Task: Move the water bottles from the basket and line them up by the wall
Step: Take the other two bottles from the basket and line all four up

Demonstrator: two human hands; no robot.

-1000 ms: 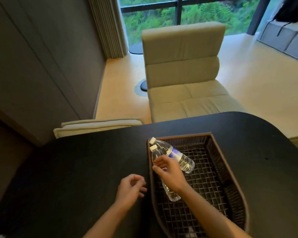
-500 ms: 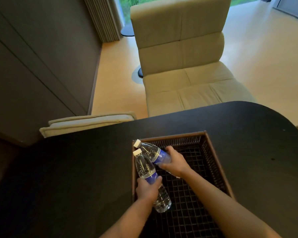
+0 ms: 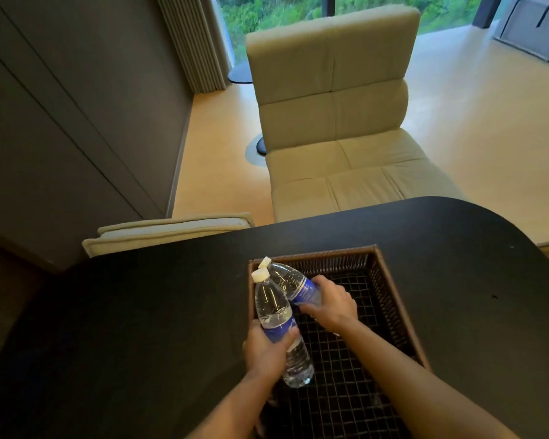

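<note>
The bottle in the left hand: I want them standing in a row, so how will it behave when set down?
The near bottle, gripped by the left hand, looks full, so probably heavy. Tall and narrow, it may tip if nudged. Its round clear plastic would likely roll if laid down.

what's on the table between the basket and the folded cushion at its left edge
Nothing. In the head view the black table is bare between the basket and the cushion; both bottles are in the hands over the basket.

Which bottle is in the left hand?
The nearer bottle, cap toward the wall; the left hand grips its blue label. The right hand holds the farther bottle.
</note>
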